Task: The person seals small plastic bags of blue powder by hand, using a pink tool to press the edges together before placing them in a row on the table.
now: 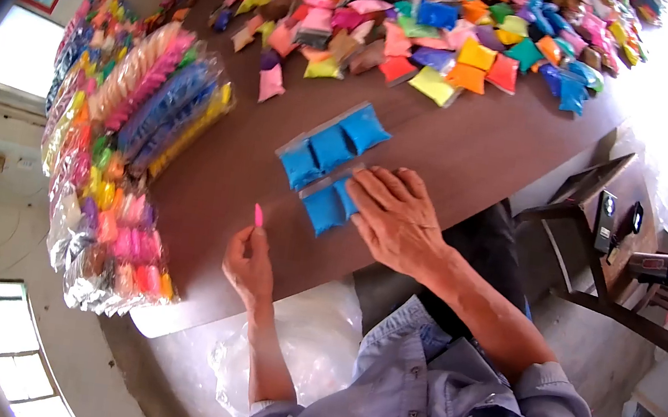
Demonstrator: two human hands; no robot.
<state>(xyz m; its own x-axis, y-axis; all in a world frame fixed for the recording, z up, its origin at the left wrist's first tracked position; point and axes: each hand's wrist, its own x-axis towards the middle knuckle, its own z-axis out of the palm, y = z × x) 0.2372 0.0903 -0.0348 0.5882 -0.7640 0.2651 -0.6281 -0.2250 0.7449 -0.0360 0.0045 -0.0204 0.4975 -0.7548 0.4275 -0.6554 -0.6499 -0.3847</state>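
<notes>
My left hand (249, 261) pinches a small pink pointed piece (258, 215) upright between thumb and fingers, above the near edge of the table. Flat and with fingers stretched, my right hand (397, 215) rests on the right end of a near row of blue packets (324, 210), covering part of it. Just beyond it lies another row of blue packets (330, 147), side by side in clear film. The two rows are close together on the brown tabletop (227, 152).
A big heap of small coloured packets (423, 43) covers the far side of the table. Clear bags packed with coloured packets (171, 103) are stacked along the left edge. To the right stands a wooden chair (633, 307) with a dark cylindrical object (657, 268) on it. Clear plastic (290, 346) hangs below the near edge.
</notes>
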